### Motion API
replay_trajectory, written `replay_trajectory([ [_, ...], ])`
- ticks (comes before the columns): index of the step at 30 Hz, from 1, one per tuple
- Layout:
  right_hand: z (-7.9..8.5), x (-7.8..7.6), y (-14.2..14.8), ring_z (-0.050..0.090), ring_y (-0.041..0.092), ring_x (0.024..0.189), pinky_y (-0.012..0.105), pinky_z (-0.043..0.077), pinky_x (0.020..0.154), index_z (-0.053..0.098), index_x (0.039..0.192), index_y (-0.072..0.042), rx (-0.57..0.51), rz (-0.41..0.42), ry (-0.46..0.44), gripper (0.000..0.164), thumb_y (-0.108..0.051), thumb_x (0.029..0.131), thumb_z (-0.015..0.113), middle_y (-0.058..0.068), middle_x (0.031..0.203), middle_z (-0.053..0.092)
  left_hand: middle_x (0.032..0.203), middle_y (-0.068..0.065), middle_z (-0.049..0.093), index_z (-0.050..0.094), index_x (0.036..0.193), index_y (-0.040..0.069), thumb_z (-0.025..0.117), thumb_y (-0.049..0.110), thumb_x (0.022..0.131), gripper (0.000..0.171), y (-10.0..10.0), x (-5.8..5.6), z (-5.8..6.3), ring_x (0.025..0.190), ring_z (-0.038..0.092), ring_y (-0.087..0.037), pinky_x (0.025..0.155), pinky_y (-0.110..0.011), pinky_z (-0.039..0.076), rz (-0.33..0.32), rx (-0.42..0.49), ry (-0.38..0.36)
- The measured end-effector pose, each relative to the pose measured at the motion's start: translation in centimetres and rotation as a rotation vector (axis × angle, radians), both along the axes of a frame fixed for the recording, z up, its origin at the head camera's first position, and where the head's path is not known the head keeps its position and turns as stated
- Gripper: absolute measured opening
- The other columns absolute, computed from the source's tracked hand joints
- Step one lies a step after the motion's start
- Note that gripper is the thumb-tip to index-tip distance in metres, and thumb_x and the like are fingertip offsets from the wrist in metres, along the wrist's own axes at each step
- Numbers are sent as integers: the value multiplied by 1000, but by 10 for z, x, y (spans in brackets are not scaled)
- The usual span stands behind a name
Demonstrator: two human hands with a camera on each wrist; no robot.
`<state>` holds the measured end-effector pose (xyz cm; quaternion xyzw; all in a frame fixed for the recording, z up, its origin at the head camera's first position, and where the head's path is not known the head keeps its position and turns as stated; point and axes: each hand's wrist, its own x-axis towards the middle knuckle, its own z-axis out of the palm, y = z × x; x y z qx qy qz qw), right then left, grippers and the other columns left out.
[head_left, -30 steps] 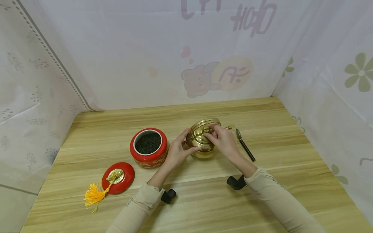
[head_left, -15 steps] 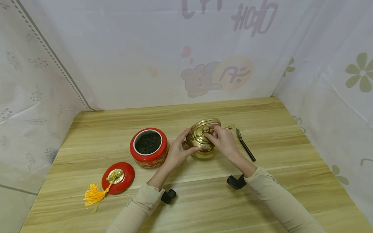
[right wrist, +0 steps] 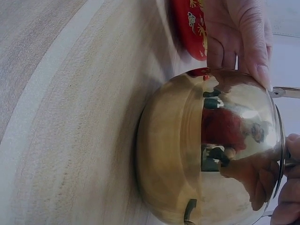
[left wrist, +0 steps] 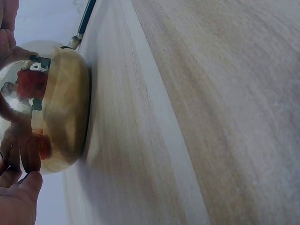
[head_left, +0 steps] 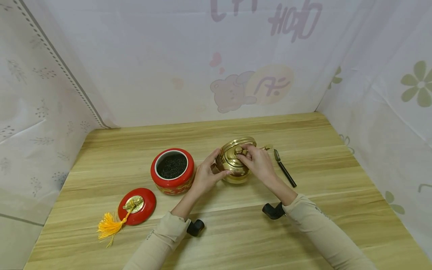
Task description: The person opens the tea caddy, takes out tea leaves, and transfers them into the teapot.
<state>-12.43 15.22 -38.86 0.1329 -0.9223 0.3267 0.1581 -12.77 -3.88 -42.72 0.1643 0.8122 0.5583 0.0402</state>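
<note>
A shiny gold metal teapot [head_left: 236, 176] stands on the wooden table, with its lid [head_left: 233, 153] on top. My right hand [head_left: 261, 165] pinches the lid's round knob [head_left: 238, 150] between thumb and fingers. On the pot's left side my left hand [head_left: 204, 176] grips the body, thumb in front and fingers farther back. The right wrist view shows the left thumb [right wrist: 260, 70] against the pot's upper side. A gold arched handle [head_left: 248, 138] lies tilted behind the lid. Whether the lid sits fully down cannot be told.
Left of the pot stands a red jar [head_left: 173, 183] holding dark tea leaves. Its red lid [head_left: 148, 210], with a yellow tassel [head_left: 109, 227], lies nearer the front left. A slim black-handled tool [head_left: 287, 174] lies to the pot's right. Patterned cloth walls [head_left: 162, 75] border the table.
</note>
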Motion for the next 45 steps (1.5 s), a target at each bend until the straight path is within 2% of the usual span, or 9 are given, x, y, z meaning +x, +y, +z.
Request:
replay_trajectory([
  [8,-1,0,0,36,4,44,17,28,40,66,106,4,-12,-3,-19,29,-12,83,72,-1,52,50,150,-17,33,37,143,4,78,15,76,80,0,1,1,138,31,-26,110,-39,33,4,2,1],
  [16,-4,3,0,36,5,45,17,28,40,65,109,4,-31,0,2,31,-11,82,72,-1,53,49,149,-17,34,37,143,2,79,16,76,80,-1,1,1,138,32,-27,110,-40,33,10,-26,11],
  [19,-7,7,1,34,4,45,17,29,41,64,112,2,-80,15,21,33,-10,82,72,-2,53,46,149,-17,34,37,143,2,79,17,76,80,-1,2,1,138,32,-27,111,-41,32,10,-44,13],
  [25,-14,17,7,32,2,47,16,29,41,62,118,1,-285,93,54,35,-2,84,68,-5,53,42,149,-17,35,35,143,0,79,19,77,82,-3,3,3,137,34,-28,110,-41,34,3,-61,26],
  [29,-14,24,8,31,1,47,15,27,41,61,115,6,-344,121,140,33,6,83,66,-3,53,43,149,-15,34,33,144,0,79,21,77,84,-5,7,4,136,34,-29,107,-42,37,18,-77,29],
  [32,-11,28,5,32,2,46,14,27,40,61,108,13,-364,144,225,29,13,79,65,2,52,47,150,-16,33,33,144,0,79,20,76,85,-8,13,6,135,35,-31,104,-42,40,28,-70,29],
  [34,-9,30,2,33,2,46,14,27,40,60,105,15,-388,177,250,27,16,78,64,6,52,49,149,-17,34,34,144,-1,80,19,76,84,-12,20,8,134,37,-32,102,-42,43,31,-64,40],
  [40,-9,34,-13,40,2,48,13,34,42,61,105,12,-416,270,250,28,17,77,65,7,59,57,145,-20,39,39,140,-4,79,13,76,78,-30,51,15,130,42,-34,98,-41,45,9,-21,44],
  [45,-10,35,-29,51,8,53,15,45,48,63,107,8,-415,336,249,28,12,79,66,8,67,62,138,-17,49,49,134,-2,78,10,76,67,-53,77,21,125,49,-30,97,-38,46,-11,3,20],
])
